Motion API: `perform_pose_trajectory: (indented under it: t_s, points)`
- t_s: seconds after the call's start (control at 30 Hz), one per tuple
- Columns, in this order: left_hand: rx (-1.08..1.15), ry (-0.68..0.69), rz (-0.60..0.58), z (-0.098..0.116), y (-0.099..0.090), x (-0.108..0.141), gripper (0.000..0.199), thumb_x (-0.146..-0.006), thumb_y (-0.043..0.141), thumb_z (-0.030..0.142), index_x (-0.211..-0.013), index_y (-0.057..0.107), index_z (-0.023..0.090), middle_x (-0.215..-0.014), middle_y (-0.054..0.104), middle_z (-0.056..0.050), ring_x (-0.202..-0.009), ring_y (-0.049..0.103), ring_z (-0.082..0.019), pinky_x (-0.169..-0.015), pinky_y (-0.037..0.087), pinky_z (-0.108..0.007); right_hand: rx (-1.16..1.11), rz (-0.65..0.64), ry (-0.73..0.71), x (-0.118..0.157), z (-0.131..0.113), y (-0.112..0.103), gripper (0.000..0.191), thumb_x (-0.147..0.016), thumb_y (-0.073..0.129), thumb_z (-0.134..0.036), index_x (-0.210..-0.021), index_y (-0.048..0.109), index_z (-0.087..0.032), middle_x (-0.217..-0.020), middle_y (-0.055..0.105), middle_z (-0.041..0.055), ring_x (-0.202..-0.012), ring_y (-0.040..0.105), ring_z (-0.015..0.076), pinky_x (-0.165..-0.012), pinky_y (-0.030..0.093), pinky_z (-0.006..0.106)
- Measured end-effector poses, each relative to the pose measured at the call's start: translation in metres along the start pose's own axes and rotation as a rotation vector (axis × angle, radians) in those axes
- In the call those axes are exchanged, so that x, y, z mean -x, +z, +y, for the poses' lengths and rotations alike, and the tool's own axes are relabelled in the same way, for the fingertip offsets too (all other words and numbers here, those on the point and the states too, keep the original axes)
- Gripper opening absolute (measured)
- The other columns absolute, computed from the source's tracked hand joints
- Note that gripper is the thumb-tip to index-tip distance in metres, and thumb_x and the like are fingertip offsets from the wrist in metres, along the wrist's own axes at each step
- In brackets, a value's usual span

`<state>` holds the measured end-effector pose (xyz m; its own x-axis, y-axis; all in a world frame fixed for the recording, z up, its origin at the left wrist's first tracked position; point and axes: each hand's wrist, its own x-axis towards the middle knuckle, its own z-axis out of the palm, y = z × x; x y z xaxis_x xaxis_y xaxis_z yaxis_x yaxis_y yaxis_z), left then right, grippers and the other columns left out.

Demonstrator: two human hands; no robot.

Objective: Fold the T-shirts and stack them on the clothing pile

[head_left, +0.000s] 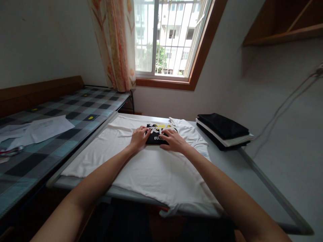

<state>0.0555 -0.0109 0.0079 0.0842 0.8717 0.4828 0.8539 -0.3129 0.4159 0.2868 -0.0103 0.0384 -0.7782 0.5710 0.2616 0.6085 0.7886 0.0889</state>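
Observation:
A white T-shirt (153, 171) lies spread across the table, its front printed with a black panel (153, 138) bearing white letters and a yellow figure. My left hand (139, 137) rests on the shirt at the panel's left edge, fingers stretched out over the print. On the right side of the panel lies my right hand (173, 139), fingers apart and partly covering the lettering. Both hands touch the cloth from above without gripping it. The shirt's near hem hangs slightly over the table's front edge, and its far sleeve is rumpled.
A stack of folded black and white clothes (222, 129) sits at the table's back right. Left of the grey table (242, 178) stands a bed with a checked sheet (101, 101) and loose papers (42, 131). A barred window (171, 40) and curtain (118, 43) are behind.

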Motion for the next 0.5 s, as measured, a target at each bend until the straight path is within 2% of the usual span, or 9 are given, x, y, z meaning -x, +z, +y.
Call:
perform_pose_trajectory:
  t_s: [0.07, 0.13, 0.2, 0.33, 0.4, 0.5]
  points:
    - [0.004, -0.021, 0.033, -0.002, -0.001, -0.001, 0.037, -0.098, 0.042, 0.041, -0.093, 0.071, 0.019, -0.102, 0.065, -0.007, -0.092, 0.062, -0.022, -0.086, 0.048, -0.038, 0.058, -0.033, -0.055, -0.003, -0.003, -0.006, 0.048, -0.085, 0.066, -0.041, -0.127, 0.059, -0.020, -0.123, 0.056, 0.0144, -0.110, 0.051, 0.0284, -0.097, 0.039, 0.044]
    - [0.016, 0.017, 0.041, -0.003, -0.002, -0.001, 0.033, -0.097, 0.045, 0.039, -0.091, 0.070, 0.020, -0.100, 0.064, -0.007, -0.091, 0.061, -0.021, -0.085, 0.048, -0.036, 0.105, -0.052, -0.095, -0.007, -0.006, -0.010, 0.046, -0.085, 0.066, -0.035, -0.127, 0.059, -0.019, -0.120, 0.057, 0.0143, -0.106, 0.052, 0.0275, -0.094, 0.039, 0.043]
    - [0.017, 0.154, 0.023, -0.002, -0.005, -0.001, 0.028, -0.095, 0.049, 0.039, -0.093, 0.070, 0.021, -0.101, 0.064, -0.007, -0.096, 0.060, -0.021, -0.089, 0.046, -0.037, 0.127, -0.062, -0.131, -0.010, -0.010, -0.012, 0.041, -0.086, 0.064, -0.031, -0.125, 0.060, -0.018, -0.117, 0.058, 0.0138, -0.103, 0.053, 0.0261, -0.092, 0.039, 0.041]
    - [-0.038, 0.519, -0.107, 0.004, -0.012, 0.002, 0.022, -0.088, 0.058, 0.040, -0.096, 0.069, 0.024, -0.104, 0.064, -0.007, -0.102, 0.056, -0.023, -0.094, 0.042, -0.040, 0.108, -0.062, -0.145, -0.014, -0.013, -0.010, 0.032, -0.087, 0.063, -0.026, -0.118, 0.063, -0.017, -0.111, 0.060, 0.0124, -0.100, 0.055, 0.0242, -0.090, 0.038, 0.039]
    - [-0.066, 0.592, -0.141, 0.007, -0.014, 0.003, 0.020, -0.086, 0.059, 0.038, -0.096, 0.068, 0.023, -0.104, 0.063, -0.007, -0.100, 0.056, -0.023, -0.093, 0.042, -0.039, 0.094, -0.058, -0.136, -0.014, -0.013, -0.008, 0.031, -0.086, 0.063, -0.026, -0.116, 0.063, -0.017, -0.110, 0.061, 0.0120, -0.099, 0.056, 0.0237, -0.089, 0.038, 0.038]
    - [-0.097, 0.621, -0.164, 0.007, -0.013, 0.003, 0.021, -0.081, 0.062, 0.033, -0.098, 0.066, 0.022, -0.102, 0.062, -0.007, -0.097, 0.056, -0.023, -0.091, 0.043, -0.038, 0.082, -0.050, -0.118, -0.013, -0.011, -0.006, 0.031, -0.087, 0.063, -0.028, -0.116, 0.064, -0.017, -0.109, 0.061, 0.0120, -0.099, 0.056, 0.0234, -0.088, 0.038, 0.037]
